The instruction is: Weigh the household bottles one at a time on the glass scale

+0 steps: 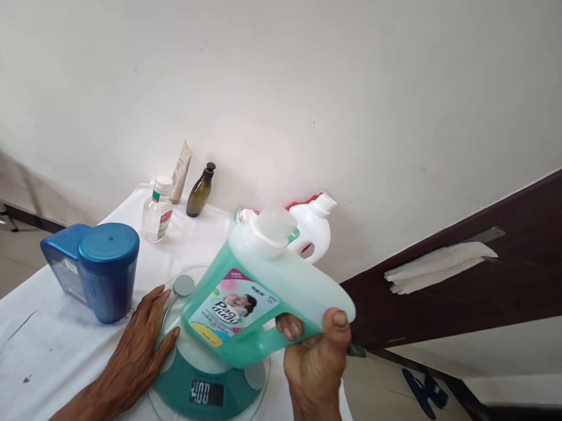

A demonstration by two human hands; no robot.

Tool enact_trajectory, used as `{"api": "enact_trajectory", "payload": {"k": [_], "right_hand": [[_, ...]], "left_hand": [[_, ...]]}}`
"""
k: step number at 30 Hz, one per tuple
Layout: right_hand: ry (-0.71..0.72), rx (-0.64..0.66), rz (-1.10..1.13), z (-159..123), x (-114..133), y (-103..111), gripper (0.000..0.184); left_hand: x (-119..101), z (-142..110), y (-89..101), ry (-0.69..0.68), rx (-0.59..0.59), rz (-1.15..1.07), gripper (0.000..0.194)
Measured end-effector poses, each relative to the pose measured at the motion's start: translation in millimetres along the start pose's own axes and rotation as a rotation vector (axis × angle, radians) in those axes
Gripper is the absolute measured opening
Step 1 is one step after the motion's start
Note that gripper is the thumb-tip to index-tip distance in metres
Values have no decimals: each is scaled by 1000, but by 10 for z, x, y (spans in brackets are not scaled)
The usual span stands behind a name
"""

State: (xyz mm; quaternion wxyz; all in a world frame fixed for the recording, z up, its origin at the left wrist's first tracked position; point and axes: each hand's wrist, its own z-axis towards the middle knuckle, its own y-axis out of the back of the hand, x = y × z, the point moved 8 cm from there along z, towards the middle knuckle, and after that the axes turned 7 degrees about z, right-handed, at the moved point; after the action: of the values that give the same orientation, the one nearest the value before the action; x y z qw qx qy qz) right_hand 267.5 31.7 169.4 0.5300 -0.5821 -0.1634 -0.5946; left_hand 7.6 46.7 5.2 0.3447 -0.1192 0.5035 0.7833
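Observation:
My right hand [314,369] is closed around the handle of a translucent green laundry detergent bottle [265,297], with the thumb on top of the grip. The bottle leans over a round glass scale [186,398], its white cap [270,226] toward the wall. Whether its base touches the scale I cannot tell. My left hand [133,351] lies flat on the white cloth, fingers apart, at the scale's left rim. On the scale's front a display [207,393] shows lit digits. Just beyond the left hand stands a blue lidded tub with a handle [110,272].
Along the wall stand a clear bottle [157,212], a beige tube [181,174], a dark olive bottle [200,190] and a white jug [316,227]. White cloth covers the table [22,342]. To the right are a dark wooden panel [441,297] and slippers on the floor [425,393].

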Motion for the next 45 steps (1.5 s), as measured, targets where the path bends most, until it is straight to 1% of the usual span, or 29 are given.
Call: {"api": "enact_trajectory", "payload": {"k": [2, 4, 7, 10, 12, 15, 18, 20, 25, 28, 31, 37, 40, 42, 44, 45], "right_hand": [[57, -88, -18, 64, 195, 189, 47], [160, -156, -47, 122, 464, 390, 46], [293, -213, -104, 182, 820, 624, 41], [392, -299, -188, 197, 1011, 811, 36], [452, -361, -235, 206, 1046, 917, 35], [480, -369, -242, 308, 958, 994, 38], [455, -355, -208, 509, 772, 952, 42], [434, -335, -172, 679, 622, 833, 44], [408, -284, -90, 1116, 225, 455, 46], [395, -268, -89, 1330, -3, 349, 49], [382, -283, -105, 1471, -217, 368, 48], [317, -357, -159, 1620, -581, 532, 49], [270, -376, -219, 1665, -640, 603, 51], [282, -366, -335, 1637, -560, 612, 52], [407, -385, -499, 1502, -336, 577, 53], [474, -343, -580, 1419, -225, 494, 57]], "left_hand": [[-6, 14, 8, -7, 11, 2, 61], [-14, 22, 11, -14, 23, 3, 60], [-26, 27, 16, -22, 31, -4, 58], [-30, 33, 23, -20, 27, -5, 56], [-34, 37, 26, -19, 25, 2, 56], [-44, 41, 30, -18, 23, 9, 58], [-40, 41, 28, 1, 26, 8, 60], [-31, 36, 21, 18, 37, 1, 61], [-17, 11, 5, 55, 73, -20, 64], [-18, -2, 5, 76, 83, -9, 66], [-30, -10, 4, 77, 78, 4, 67], [-12, -51, -37, 88, 64, 24, 67], [-6, -80, -61, 91, 54, 31, 69], [-2, -101, -82, 94, 49, 41, 70], [4, -121, -107, 95, 46, 52, 71], [5, -128, -116, 93, 43, 55, 72]]}}
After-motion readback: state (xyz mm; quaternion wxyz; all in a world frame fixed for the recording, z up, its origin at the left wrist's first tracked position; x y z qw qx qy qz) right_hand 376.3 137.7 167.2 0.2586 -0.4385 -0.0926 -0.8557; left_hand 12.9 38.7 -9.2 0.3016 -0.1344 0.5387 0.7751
